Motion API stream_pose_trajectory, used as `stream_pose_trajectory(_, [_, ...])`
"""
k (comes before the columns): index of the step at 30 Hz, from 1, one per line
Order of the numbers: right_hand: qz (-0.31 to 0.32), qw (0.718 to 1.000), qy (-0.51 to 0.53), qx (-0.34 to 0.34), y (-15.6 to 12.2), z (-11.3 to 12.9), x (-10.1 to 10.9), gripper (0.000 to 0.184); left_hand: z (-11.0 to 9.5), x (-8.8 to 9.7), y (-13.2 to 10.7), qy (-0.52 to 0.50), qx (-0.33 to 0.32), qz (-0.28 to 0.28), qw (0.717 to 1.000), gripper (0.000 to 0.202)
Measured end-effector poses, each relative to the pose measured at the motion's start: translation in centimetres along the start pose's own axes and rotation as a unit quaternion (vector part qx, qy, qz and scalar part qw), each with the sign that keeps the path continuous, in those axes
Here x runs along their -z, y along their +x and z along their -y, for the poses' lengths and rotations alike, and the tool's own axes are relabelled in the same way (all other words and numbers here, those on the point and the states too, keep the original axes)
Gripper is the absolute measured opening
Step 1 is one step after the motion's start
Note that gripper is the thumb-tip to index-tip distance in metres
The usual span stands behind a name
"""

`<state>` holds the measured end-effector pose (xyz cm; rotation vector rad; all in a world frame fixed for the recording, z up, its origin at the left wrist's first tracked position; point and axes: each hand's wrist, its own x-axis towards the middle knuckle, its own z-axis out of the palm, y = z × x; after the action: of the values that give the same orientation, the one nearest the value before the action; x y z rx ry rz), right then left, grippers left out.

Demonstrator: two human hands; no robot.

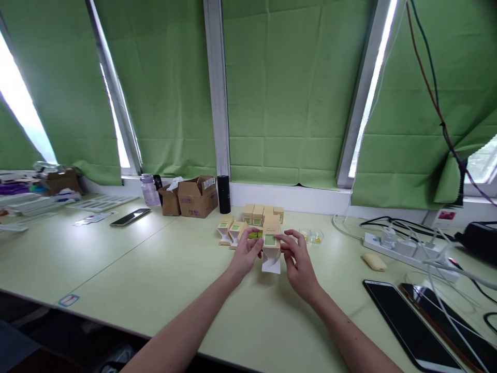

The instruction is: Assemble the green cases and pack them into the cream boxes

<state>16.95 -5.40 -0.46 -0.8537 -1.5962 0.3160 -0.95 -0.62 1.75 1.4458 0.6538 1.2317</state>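
Note:
A small tan cardboard box (272, 250) with a green square on its front and a white flap hanging down is between my hands, above the table. My left hand (245, 255) grips its left side with thumb and fingers. On the right edge, the bent fingers of my right hand (300, 265) press against the same box. Two similar boxes, one of them a tan box with a white flap (225, 231), stand to the left. Behind, several closed tan boxes (248, 213) stand in a row. Small green pieces (253, 234) lie partly hidden behind my left fingers.
Clear little cups (316, 237) with yellow bits sit right of the boxes. A power strip (404, 251) with cables, a cream case (374, 261) and a large black-screened device (407, 321) occupy the right. Farther left are an open carton (197, 197), a black cylinder (223, 194) and a phone (130, 217).

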Motion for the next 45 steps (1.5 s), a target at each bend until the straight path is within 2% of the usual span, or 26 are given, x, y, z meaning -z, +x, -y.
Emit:
stream_pose_trajectory(3, [-0.026,0.999,0.026,-0.020,0.3,-0.1,0.0,0.045,0.0,0.2,0.0,0.013,-0.037,-0.008,0.999,0.058])
stream_pose_trajectory(6, [-0.046,0.996,0.059,-0.039,0.4,-0.4,0.1,0.041,0.0,0.4,-0.3,0.034,-0.075,0.012,0.997,0.057])
stream_pose_trajectory(11, [-0.024,0.991,0.109,-0.078,0.4,-0.3,0.2,0.040,-0.2,0.3,-0.8,0.093,-0.109,0.045,0.989,0.055])
stream_pose_trajectory(18, [0.000,0.984,0.144,-0.106,0.3,0.5,0.2,0.037,0.1,0.2,-0.6,0.105,-0.115,0.027,0.987,0.041])
stream_pose_trajectory(26, [0.001,0.981,0.159,-0.107,0.3,0.7,0.3,0.038,0.4,0.2,-0.5,0.120,-0.139,0.012,0.983,0.038])
stream_pose_trajectory(45, [-0.041,0.976,0.165,-0.138,0.5,0.7,-0.1,0.035,0.4,-0.1,-0.6,0.121,-0.133,0.011,0.984,0.036])
